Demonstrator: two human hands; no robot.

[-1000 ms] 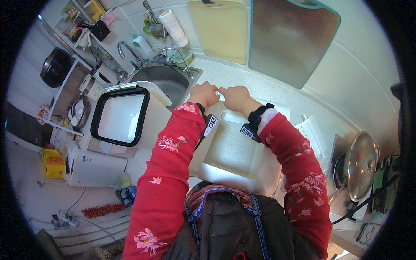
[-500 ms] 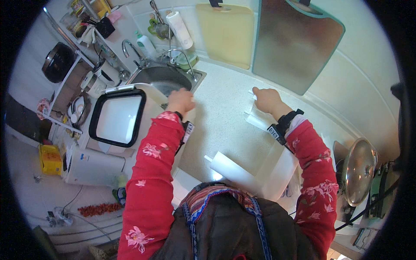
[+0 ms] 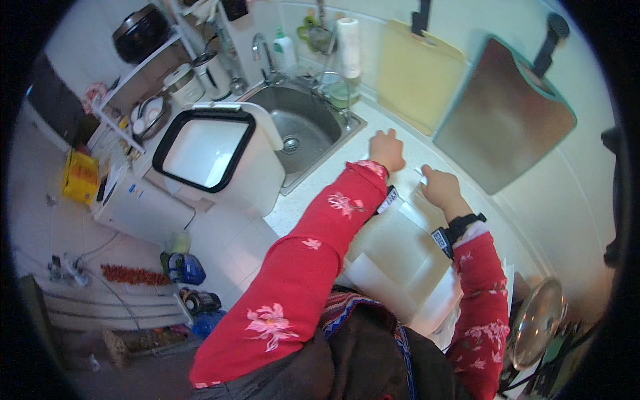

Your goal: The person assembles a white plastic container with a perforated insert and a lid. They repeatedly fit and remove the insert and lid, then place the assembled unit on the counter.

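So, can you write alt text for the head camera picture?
A person's right hand holds a translucent white plastic piece over a kitchen counter; the left hand is nearby. A black-rimmed white bin stands left, beside a steel sink.

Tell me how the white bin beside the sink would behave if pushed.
The white bin probably won't roll, given its flat sides. A push high up, near the black rim, might tip it, as it stands fairly tall. Its walls look smooth, so it may feel slippery.
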